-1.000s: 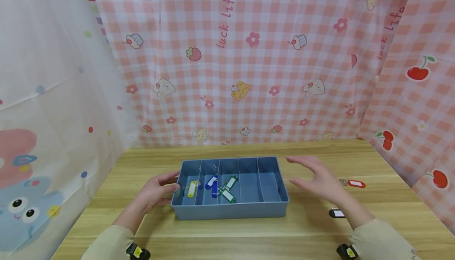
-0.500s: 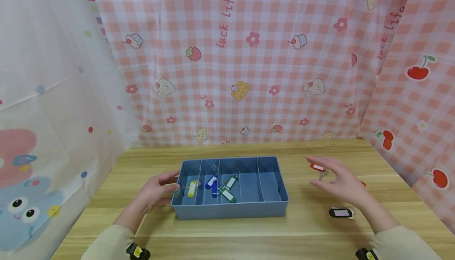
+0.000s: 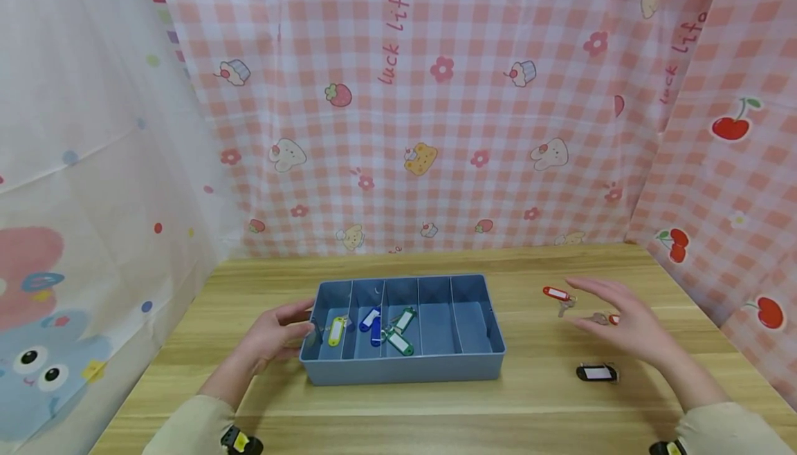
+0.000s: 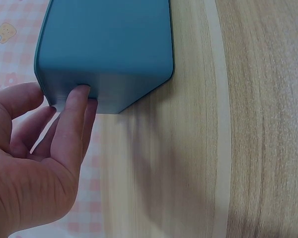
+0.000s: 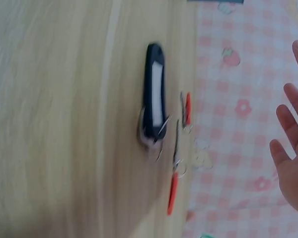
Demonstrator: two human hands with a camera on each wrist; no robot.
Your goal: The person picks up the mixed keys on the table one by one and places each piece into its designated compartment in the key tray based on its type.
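My left hand rests its fingertips against the left end of a blue divided tray. In the left wrist view, the fingers of the left hand touch the outer end wall. Inside the tray lie a yellow key tag, blue key tags and green key tags. My right hand hovers over the table's right side, thumb and fingers apart, holding nothing. Just left of it lies a red key tag with a key. A second red tag is partly hidden by the hand.
A black key tag with a ring lies on the wooden table, in front of the right hand. The two right-hand compartments of the tray hold no tags. A checked pink cloth hangs behind the table.
My right hand has moved right, away from the tray's right end. The nearer red key tag, first seen half a second ago behind the fingers, now lies uncovered. The left hand and tray stay put.
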